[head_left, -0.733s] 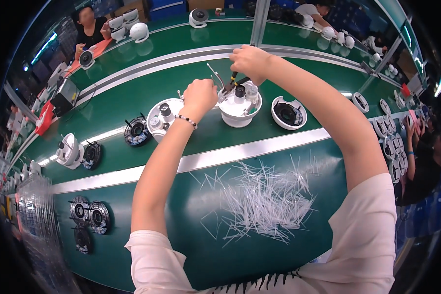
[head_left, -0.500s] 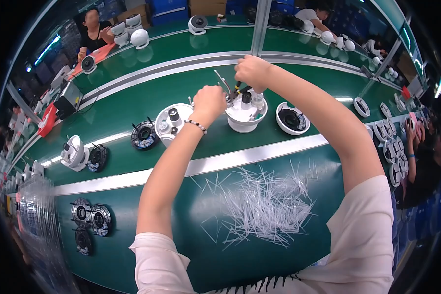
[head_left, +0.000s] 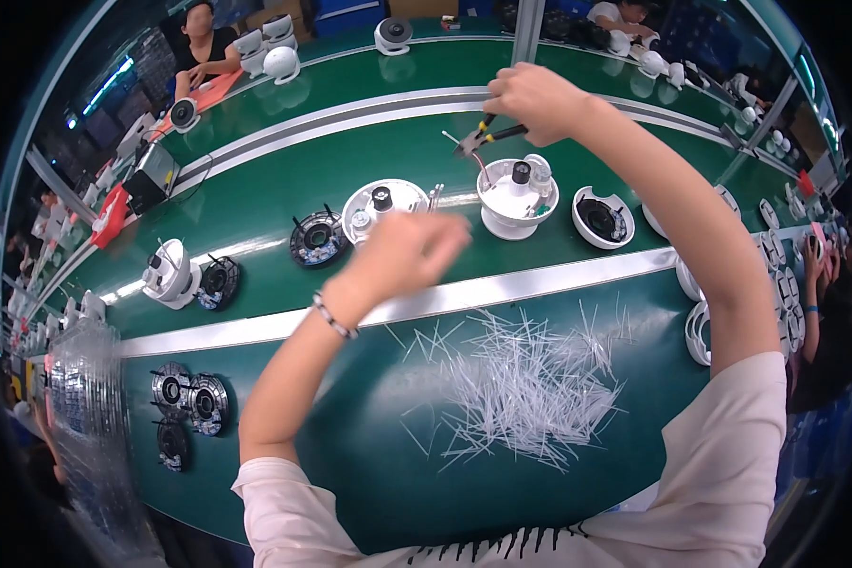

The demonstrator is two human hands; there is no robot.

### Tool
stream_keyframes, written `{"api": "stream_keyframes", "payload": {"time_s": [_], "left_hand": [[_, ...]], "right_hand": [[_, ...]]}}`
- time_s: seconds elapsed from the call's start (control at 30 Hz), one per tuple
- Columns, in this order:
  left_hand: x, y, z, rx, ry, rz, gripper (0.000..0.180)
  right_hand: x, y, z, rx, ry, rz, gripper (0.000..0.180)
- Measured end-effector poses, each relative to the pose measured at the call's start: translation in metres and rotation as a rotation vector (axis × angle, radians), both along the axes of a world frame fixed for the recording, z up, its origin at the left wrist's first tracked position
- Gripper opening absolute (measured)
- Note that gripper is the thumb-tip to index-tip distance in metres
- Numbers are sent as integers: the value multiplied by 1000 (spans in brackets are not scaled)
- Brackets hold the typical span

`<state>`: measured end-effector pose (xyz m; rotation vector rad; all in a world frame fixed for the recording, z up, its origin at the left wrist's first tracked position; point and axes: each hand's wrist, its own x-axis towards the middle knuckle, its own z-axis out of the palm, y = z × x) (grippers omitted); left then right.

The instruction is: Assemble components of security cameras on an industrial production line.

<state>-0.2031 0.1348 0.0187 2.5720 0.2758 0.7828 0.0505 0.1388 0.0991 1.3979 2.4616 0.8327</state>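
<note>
My right hand point(head_left: 538, 102) is closed around the handles of side cutters point(head_left: 470, 143) with black and yellow grips. Their jaws are beside a thin red and white wire point(head_left: 483, 168) rising from a white round housing point(head_left: 511, 227). That housing stands upright on its foot, with a black cylinder point(head_left: 521, 172) and a clear part inside. My left hand point(head_left: 398, 257), somewhat blurred, is off to the left with fingers stretched out and nothing visible in them. It partly hides a second white housing point(head_left: 409, 190).
Thin white cable ties point(head_left: 530, 393) lie heaped on the near bench. A white shell with a black insert point(head_left: 604, 221) is at right. Black round assemblies point(head_left: 319, 239) lie at left. A metal rail point(head_left: 284, 340) divides the bench. Other people sit across and at right.
My left hand has come away from the housing, down toward me. My right hand has lifted the side cutters up and away from the housing. The whole view has shifted slightly.
</note>
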Motion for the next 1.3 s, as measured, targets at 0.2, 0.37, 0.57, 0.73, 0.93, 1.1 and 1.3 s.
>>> {"api": "stream_keyframes", "payload": {"time_s": [0.2,0.37,0.57,0.73,0.93,1.1,1.3], "left_hand": [[17,65,-6,288,270,375,13],[60,73,-27,254,570,430,17],[77,72,-10,167,742,399,20],[73,81,-12,-83,504,349,13],[74,83,-14,-222,455,298,16],[87,84,-23,-174,406,257,15],[107,78,-19,-150,507,293,15]], "right_hand": [[-33,10,-12,-128,-34,28,36],[-43,3,-17,-211,-90,-100,34],[-40,-13,-15,-380,44,-330,31],[-42,-21,-11,-674,420,-641,41],[-28,-20,-23,-674,382,-769,45],[-25,-25,-30,-700,433,-796,47],[-10,-35,-29,-707,444,-786,50]]}}
